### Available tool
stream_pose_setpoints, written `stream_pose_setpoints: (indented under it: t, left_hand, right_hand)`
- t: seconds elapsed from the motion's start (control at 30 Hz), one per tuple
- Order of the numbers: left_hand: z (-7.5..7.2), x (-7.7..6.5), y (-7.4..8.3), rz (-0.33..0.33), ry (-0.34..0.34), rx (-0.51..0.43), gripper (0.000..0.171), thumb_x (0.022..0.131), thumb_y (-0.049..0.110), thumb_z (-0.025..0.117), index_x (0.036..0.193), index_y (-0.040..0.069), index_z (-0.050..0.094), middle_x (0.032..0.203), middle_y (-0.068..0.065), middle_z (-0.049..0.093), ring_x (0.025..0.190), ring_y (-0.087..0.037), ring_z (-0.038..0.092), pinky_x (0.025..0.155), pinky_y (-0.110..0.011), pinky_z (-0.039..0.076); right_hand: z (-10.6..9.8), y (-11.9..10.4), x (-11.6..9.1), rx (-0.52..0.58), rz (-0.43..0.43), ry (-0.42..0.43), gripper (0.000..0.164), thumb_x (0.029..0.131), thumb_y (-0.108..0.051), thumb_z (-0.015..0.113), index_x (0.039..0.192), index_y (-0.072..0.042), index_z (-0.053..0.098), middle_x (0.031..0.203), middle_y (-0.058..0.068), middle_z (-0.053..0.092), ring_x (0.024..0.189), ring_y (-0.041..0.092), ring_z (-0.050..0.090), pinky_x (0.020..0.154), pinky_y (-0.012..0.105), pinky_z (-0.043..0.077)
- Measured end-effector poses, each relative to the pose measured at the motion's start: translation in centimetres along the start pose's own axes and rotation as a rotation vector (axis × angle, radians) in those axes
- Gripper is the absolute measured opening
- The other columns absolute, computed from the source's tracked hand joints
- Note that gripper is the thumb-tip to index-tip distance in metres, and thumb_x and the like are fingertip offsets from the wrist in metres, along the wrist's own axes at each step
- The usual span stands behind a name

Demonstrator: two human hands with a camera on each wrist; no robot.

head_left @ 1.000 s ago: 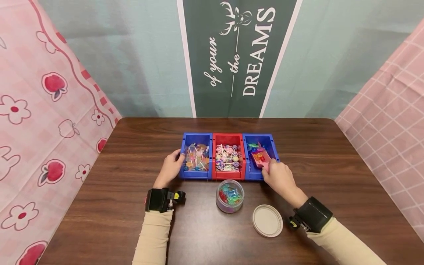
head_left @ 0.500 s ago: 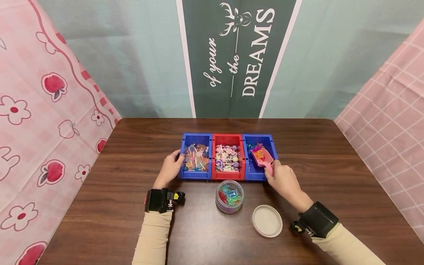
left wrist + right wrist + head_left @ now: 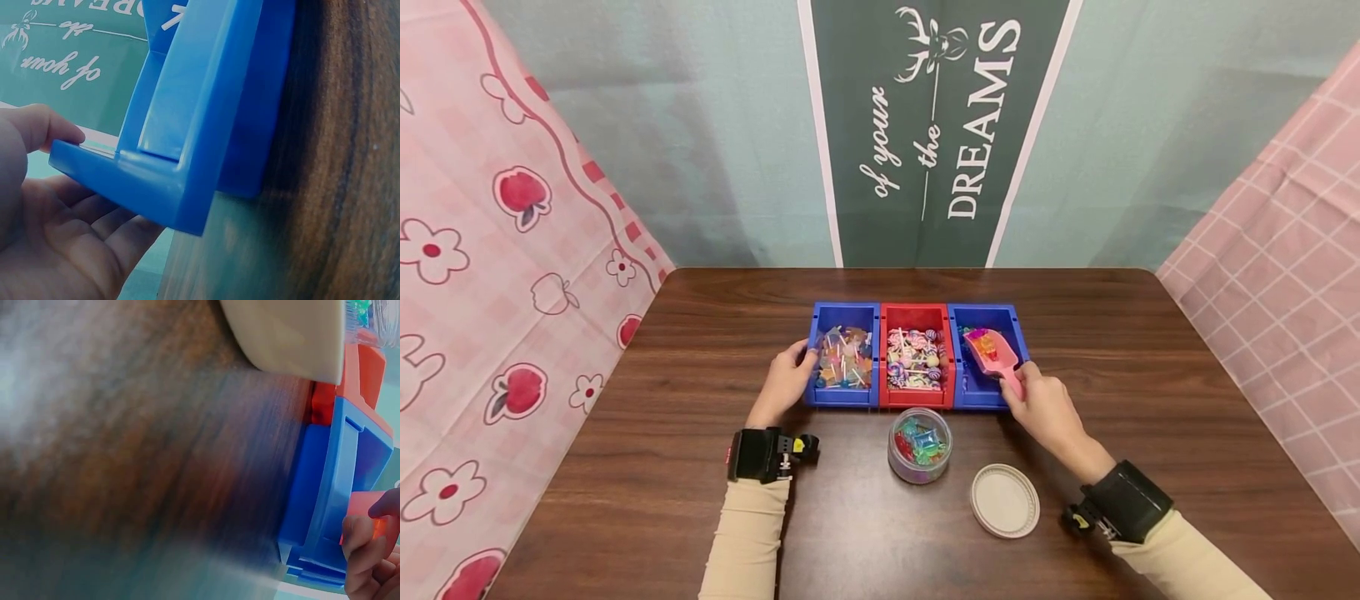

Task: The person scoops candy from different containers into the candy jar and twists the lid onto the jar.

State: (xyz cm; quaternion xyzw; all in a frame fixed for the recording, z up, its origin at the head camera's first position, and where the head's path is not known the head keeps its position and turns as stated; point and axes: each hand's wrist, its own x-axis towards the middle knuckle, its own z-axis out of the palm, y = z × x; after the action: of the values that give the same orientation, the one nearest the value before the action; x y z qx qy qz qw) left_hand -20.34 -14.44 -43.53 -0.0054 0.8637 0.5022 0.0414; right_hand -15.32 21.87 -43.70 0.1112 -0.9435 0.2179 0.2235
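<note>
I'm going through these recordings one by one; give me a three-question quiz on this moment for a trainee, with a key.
1. What does the right hand hold?
2. True or false: the lid lies apart from the jar.
3. In the head view, which does the left hand grip? A) red bin; B) left blue bin; C) right blue bin.

Key:
1. A pink scoop with candy in it.
2. True.
3. B.

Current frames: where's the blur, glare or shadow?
Head: scoop reads clearly, soft glare on the table at bottom centre; left wrist: table grain blurred, dark shadow beside the left blue bin; right wrist: table heavily blurred, pale glare at the left edge.
</note>
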Motion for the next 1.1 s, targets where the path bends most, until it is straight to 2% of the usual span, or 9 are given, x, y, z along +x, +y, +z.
stream_pose_setpoints:
  t: [0.27, 0.37, 0.53, 0.83, 1.1]
  left_hand:
    - [0.05, 0.08, -0.07, -0.001, 0.003, -0.001, 0.048, 0.097, 0.021, 0.042, 0.137, -0.006, 0.043, 0.129, -0.028, 0.054, 0.107, -0.032, 0.053, 0.101, -0.052, 0.042]
    - [0.06, 0.05, -0.07, -0.001, 0.003, -0.001, 0.048, 0.097, 0.021, 0.042, 0.137, -0.006, 0.043, 0.129, -0.028, 0.054, 0.107, -0.032, 0.053, 0.102, -0.052, 0.042]
    - [0.04, 0.02, 0.03, -0.005, 0.006, -0.005, 0.048, 0.097, 0.021, 0.042, 0.137, -0.006, 0.043, 0.129, -0.028, 0.054, 0.108, -0.032, 0.053, 0.102, -0.052, 0.042]
    - [0.09, 0.27, -0.18, 0.007, 0.019, 0.009, 0.046, 0.097, 0.019, 0.043, 0.135, -0.007, 0.045, 0.128, -0.028, 0.055, 0.109, -0.032, 0.054, 0.100, -0.052, 0.043]
    - [0.11, 0.33, -0.22, 0.004, 0.019, -0.001, 0.045, 0.097, 0.018, 0.043, 0.135, -0.007, 0.045, 0.128, -0.028, 0.055, 0.106, -0.032, 0.054, 0.100, -0.052, 0.044]
  right_hand:
    - [0.02, 0.17, -0.24, 0.050, -0.034, 0.084, 0.025, 0.074, -0.003, 0.073, 0.083, 0.006, 0.052, 0.054, 0.011, 0.055, 0.044, 0.016, 0.043, 0.036, 0.032, 0.039]
    - [-0.12, 0.15, -0.34, 0.089, -0.035, 0.099, 0.026, 0.076, -0.003, 0.073, 0.087, 0.007, 0.052, 0.058, 0.015, 0.061, 0.042, 0.015, 0.049, 0.034, 0.032, 0.044]
    - [-0.28, 0.24, -0.41, 0.123, -0.020, 0.079, 0.024, 0.078, -0.003, 0.070, 0.090, 0.007, 0.052, 0.060, 0.016, 0.065, 0.041, 0.016, 0.057, 0.034, 0.034, 0.049]
    - [-0.38, 0.28, -0.40, 0.136, -0.016, 0.047, 0.020, 0.081, -0.001, 0.068, 0.090, 0.007, 0.052, 0.062, 0.014, 0.066, 0.042, 0.014, 0.055, 0.035, 0.032, 0.048]
    - [-0.81, 0.34, -0.33, 0.124, -0.021, 0.050, 0.018, 0.081, 0.000, 0.066, 0.093, 0.007, 0.055, 0.063, 0.014, 0.065, 0.049, 0.018, 0.054, 0.041, 0.037, 0.047]
